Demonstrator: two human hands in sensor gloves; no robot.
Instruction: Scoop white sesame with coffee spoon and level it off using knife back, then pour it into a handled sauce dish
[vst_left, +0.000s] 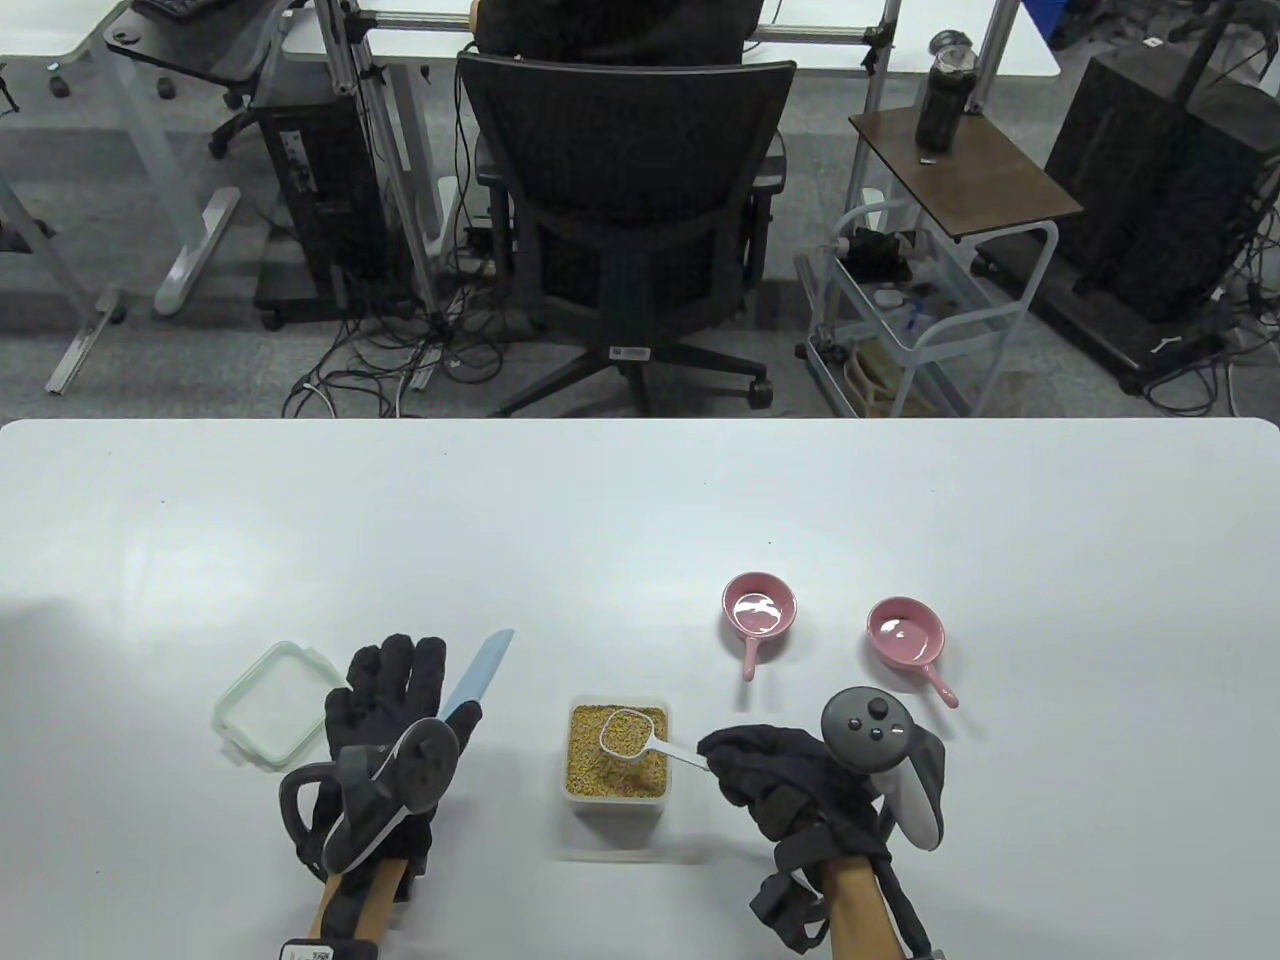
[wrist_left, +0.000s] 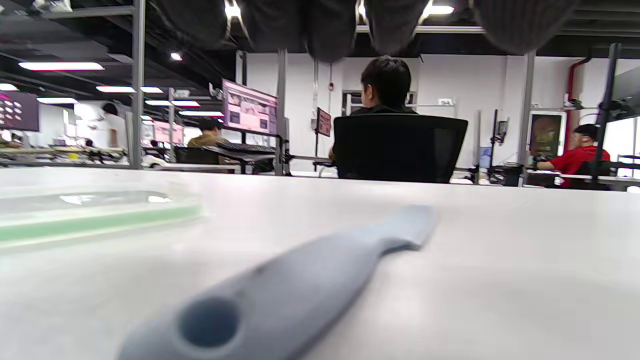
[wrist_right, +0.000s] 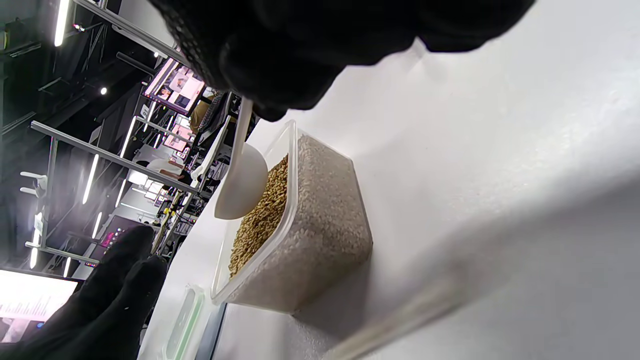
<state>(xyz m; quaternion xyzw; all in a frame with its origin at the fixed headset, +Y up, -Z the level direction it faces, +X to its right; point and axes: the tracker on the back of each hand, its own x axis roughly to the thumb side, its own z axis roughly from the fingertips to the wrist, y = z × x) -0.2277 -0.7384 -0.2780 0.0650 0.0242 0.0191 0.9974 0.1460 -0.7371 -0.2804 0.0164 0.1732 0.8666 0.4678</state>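
Note:
My right hand (vst_left: 722, 762) pinches the handle of a white coffee spoon (vst_left: 627, 731). Its bowl is heaped with sesame and held just over the clear sesame container (vst_left: 617, 790). The right wrist view shows the spoon (wrist_right: 243, 186) from below, above the grain in the container (wrist_right: 310, 235), with my gloved fingers (wrist_right: 280, 50) round its handle. A light blue knife (vst_left: 482, 668) lies flat on the table. My left hand (vst_left: 392, 685) is spread over its handle with straight fingers and does not grip it. In the left wrist view the knife (wrist_left: 300, 285) lies under the fingertips (wrist_left: 330, 30). Two pink handled sauce dishes (vst_left: 760, 608) (vst_left: 905, 632) stand behind the right hand.
The container's green-rimmed lid (vst_left: 268, 716) lies left of my left hand, and shows close up as the lid (wrist_left: 90, 215) in the left wrist view. Beyond the table's far edge (vst_left: 640, 422) stand an office chair (vst_left: 625, 200) with a seated person and a small trolley (vst_left: 940, 290).

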